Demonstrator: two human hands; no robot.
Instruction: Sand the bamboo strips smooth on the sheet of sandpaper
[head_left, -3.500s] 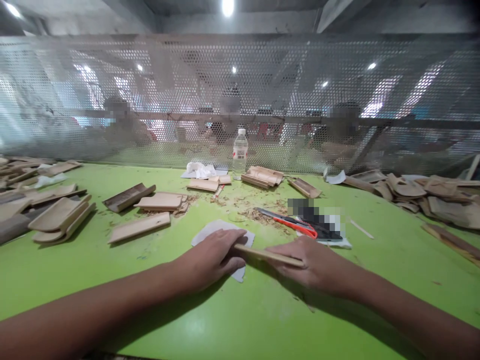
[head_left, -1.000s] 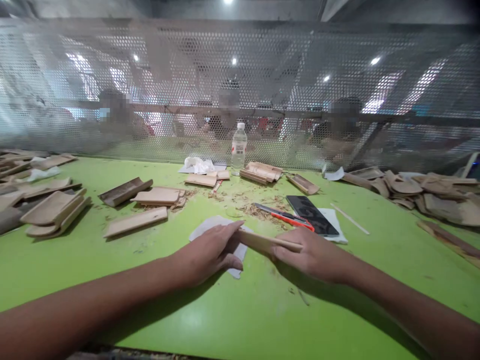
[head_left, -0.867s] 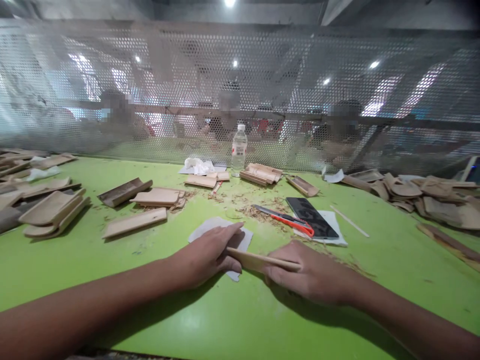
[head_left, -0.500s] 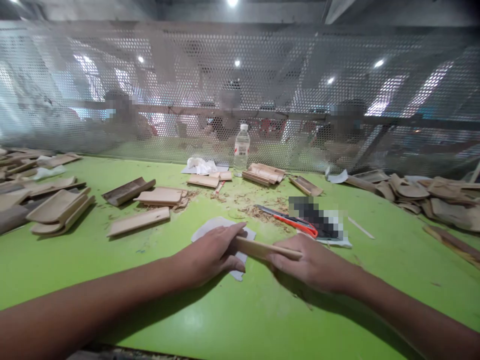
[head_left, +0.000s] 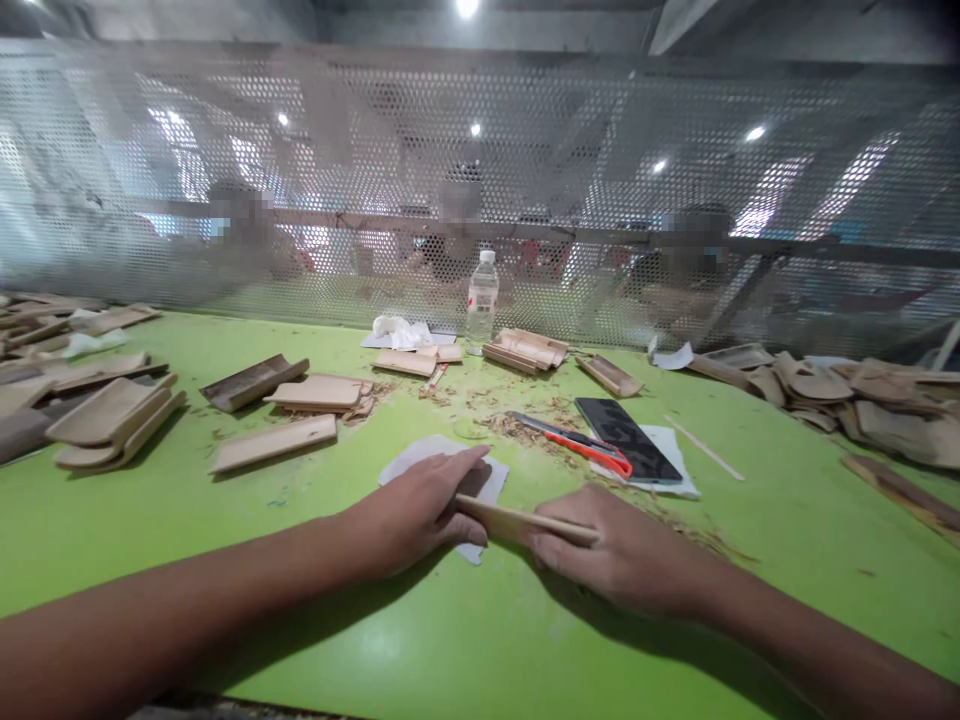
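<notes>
Wooden piece (head_left: 510,519) held in the right hand (head_left: 600,548), its other end at the left hand (head_left: 420,512)

Nearest, two bare forearms (head_left: 247,585) reach in over a green surface (head_left: 420,645). The right fingers (head_left: 576,503) are closed on one end of the wooden piece, with the thumb along its near side. The piece shows its narrow edge upward and bridges the gap between the hands, sloping a little. Its other end reaches into the opening between the left thumb and the outstretched left fingers (head_left: 452,465); whether these grip it cannot be told, as their undersides are hidden. Under the left hand, partly covered, is a pale sheet (head_left: 420,452).

Just beyond the right hand, a red-handled utility knife (head_left: 577,442) lies beside a black phone (head_left: 630,440), which rests on a white tissue (head_left: 684,478). A thin strip (head_left: 705,449) lies to the phone's right, and wood shavings (head_left: 495,425) spread near the blade.

On the left lie a single slat (head_left: 274,444), stacked boards (head_left: 316,392), a dark curved piece (head_left: 255,382) and nested curved pieces (head_left: 116,415). A heap of wood pieces (head_left: 862,395) fills the right side.

At the back, crumpled tissue (head_left: 403,332), an upright clear bottle (head_left: 482,305) and more cut pieces (head_left: 529,350) sit before a perforated screen (head_left: 360,160). Blurred people (head_left: 459,205) show through it.
</notes>
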